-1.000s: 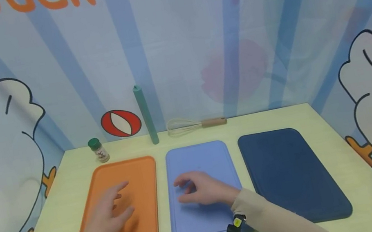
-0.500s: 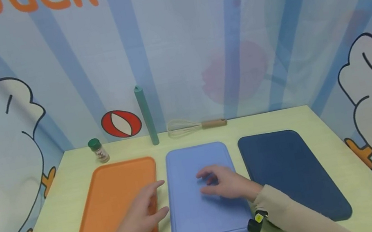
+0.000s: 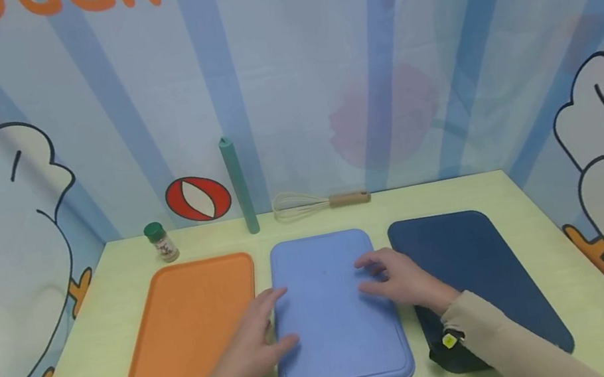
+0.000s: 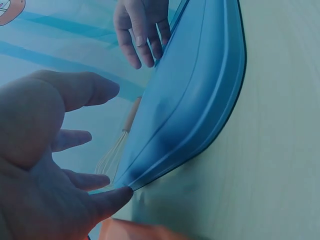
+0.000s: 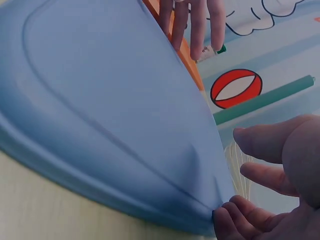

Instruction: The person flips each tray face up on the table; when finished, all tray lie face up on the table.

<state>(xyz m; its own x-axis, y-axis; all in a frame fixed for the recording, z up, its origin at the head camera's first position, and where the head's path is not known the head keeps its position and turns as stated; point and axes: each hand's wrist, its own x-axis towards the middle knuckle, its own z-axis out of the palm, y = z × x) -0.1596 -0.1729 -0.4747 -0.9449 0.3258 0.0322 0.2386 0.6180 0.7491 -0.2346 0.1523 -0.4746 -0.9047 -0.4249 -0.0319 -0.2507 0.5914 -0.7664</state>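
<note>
In the head view, a light blue tray with rounded corners lies in the middle of the table. At its left long edge is my left hand, thumb and fingers spread apart. Over the right long edge sits my right hand, its fingers loosely bent. Neither hand grips anything. From the left wrist, the fingertips of my left hand appear close to the tray's edge; contact is unclear. The right wrist view has the fingers of my right hand by the opposite edge, where contact is also unclear.
An orange tray lies left and a navy tray right on the pale table. Along the back are a green-capped spice jar, an upright green candle and a whisk. A printed cloth hangs behind.
Both hands have moved right: the left from above the orange tray to the light blue tray's left edge, the right from that tray's middle to its right edge. The trays have not moved.
</note>
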